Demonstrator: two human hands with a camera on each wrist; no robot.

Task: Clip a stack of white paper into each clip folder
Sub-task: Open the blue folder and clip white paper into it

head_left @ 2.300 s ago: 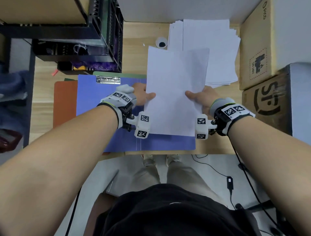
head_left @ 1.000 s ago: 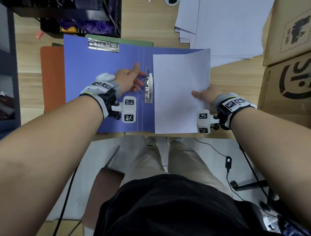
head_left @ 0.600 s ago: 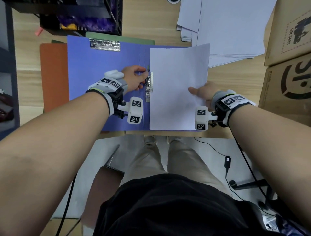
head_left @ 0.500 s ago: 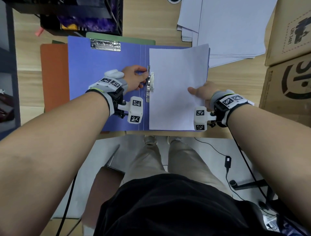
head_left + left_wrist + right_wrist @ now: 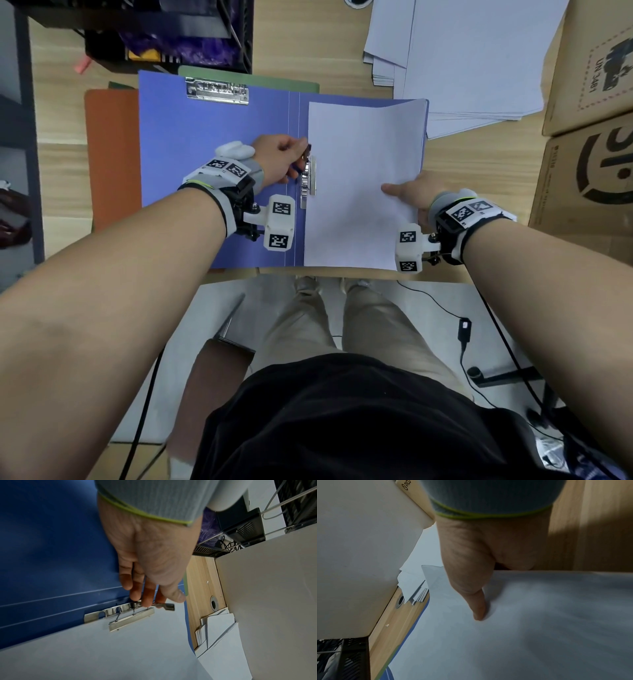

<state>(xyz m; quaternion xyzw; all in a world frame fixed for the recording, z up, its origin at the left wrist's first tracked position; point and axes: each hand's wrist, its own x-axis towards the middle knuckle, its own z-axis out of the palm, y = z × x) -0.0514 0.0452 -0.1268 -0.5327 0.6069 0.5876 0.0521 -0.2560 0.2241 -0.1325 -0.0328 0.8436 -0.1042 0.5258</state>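
While an orange folder (image 5: 113,154) lies at the far left with its edge tucked under the open blue clip folder (image 5: 212,171), that blue folder sits flat near the desk's front edge, a green folder (image 5: 250,74) peeking out behind it and a metal clamp (image 5: 216,90) at the top of its left leaf. Moving right, the left hand (image 5: 279,159) has its fingers curled on the small lever of the spring clip (image 5: 130,614) by the spine; the wrist view shows the clip's bar lying over the left margin of the white paper stack (image 5: 363,185), though whether it is fully pressed down cannot be told. That stack lies on the folder's right leaf, its far corner curling up slightly. Further right, the right hand (image 5: 416,193) grasps the stack's right edge, thumb on top and fingers hidden beneath. Paper this thin is light, floppy and apt to fan or slide sheet over sheet, so it is likely best held by that outer edge, squared against the spine. Beyond lie the loose paper pile (image 5: 469,58) and cardboard boxes (image 5: 589,144).
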